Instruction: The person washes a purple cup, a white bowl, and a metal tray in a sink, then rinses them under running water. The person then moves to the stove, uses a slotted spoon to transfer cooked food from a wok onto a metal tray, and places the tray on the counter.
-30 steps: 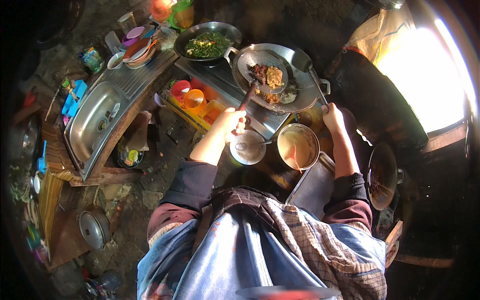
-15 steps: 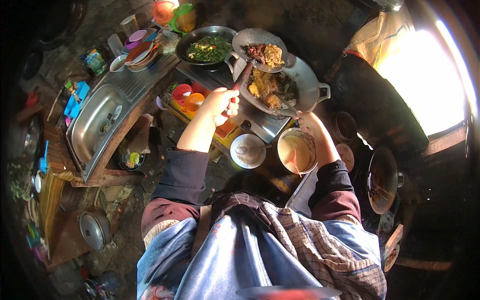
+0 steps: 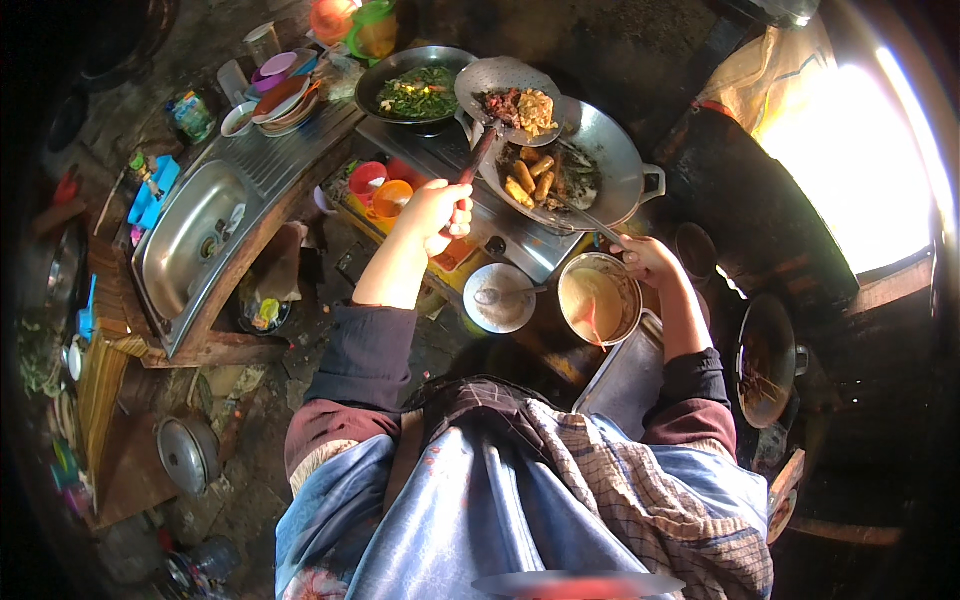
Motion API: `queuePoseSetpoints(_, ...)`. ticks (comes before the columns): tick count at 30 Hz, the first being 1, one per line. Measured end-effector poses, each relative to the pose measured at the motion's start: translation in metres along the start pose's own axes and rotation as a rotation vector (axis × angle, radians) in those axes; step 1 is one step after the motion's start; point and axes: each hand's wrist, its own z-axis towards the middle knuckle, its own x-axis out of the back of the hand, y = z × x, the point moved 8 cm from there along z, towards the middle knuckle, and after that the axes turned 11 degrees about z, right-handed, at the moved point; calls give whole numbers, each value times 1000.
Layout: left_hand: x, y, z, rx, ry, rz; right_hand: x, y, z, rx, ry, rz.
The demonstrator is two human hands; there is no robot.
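My left hand [image 3: 440, 213] is closed around the wooden handle of a perforated skimmer [image 3: 482, 84]. The skimmer hangs over the far left part of a large wok [image 3: 618, 150], holding reddish bits and pale golden fried pieces [image 3: 536, 112]. My right hand [image 3: 647, 260] grips the handle of a metal spatula [image 3: 592, 218], whose blade end reaches into the wok. Several golden-brown, elongated fried pieces [image 3: 532, 182] lie in the wok's near left part. Dark residue and some oil show beside them.
A pan of chopped greens [image 3: 412, 92] sits left of the wok on the stove [image 3: 545, 255]. Nearer me are a pot of pale batter [image 3: 600, 300], a white bowl with a spoon [image 3: 499, 318] and a metal tray [image 3: 630, 375]. A sink [image 3: 190, 260] is at left.
My right hand and the spatula have shifted right and a little nearer me. The fried pieces in the wok have been rearranged and now show apart. The skimmer has moved slightly left.
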Motion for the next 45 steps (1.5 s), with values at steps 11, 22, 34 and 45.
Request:
queuePoseSetpoints(11,3,-31,-7,-36,-34,25,42,-45,-67,684,720,-1178)
queuePoseSetpoints(22,-13,-75,-8,-15,0,154,2,-43,-100,699,636,-746)
queuePoseSetpoints(34,-32,-102,-9,68,-99,-19,-46,-50,-94,918,583,-875)
queuePoseSetpoints(45,-31,-103,-8,54,-97,21,-27,-47,-109,823,598,-911)
